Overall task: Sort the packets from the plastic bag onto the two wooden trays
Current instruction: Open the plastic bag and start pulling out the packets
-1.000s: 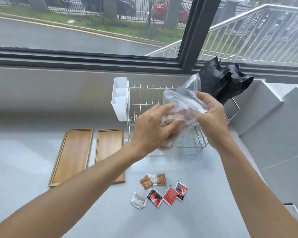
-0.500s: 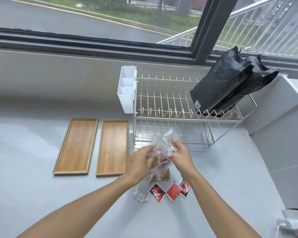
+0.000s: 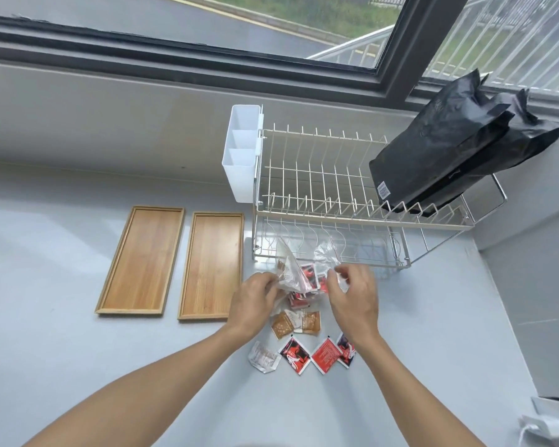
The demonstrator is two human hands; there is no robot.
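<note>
With the left hand [image 3: 254,303] and right hand [image 3: 354,296] each pinching the limp plastic bag [image 3: 292,274], its remaining packets [image 3: 307,279] may spill and mix with the loose ones, away from both wooden trays [image 3: 142,262].

Grey counter [image 3: 78,366] below a dark-framed window [image 3: 397,69].
Daylight; road and railing outside; wire dish rack [image 3: 329,188] at the counter's far edge.

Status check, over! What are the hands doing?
Both hands, left hand and right hand, grip plastic bag. Packets on counter. Wooden trays bare.
</note>
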